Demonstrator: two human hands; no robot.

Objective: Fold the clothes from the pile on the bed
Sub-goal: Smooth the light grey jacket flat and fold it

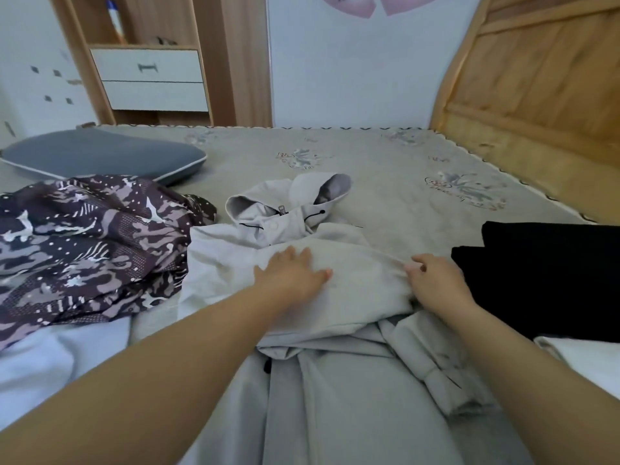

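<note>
A light grey hooded jacket [359, 273] lies spread across the middle of the bed, hood pointing away from me. My left hand [292, 273] rests flat on its chest with fingers straight. My right hand [436, 280] pinches a fold of the jacket's fabric at its right side, fingers curled. One sleeve [439, 374] lies crumpled below my right wrist. A dark purple patterned garment [84, 243] is heaped at the left. Black folded clothing [543, 276] sits at the right.
The bed [402, 152] has a grey floral cover. A grey pillow [100, 154] lies at the back left. A wooden headboard [536, 95] rises at the right. White fabric [587, 360] shows at the right edge, pale blue fabric [40, 360] at the lower left.
</note>
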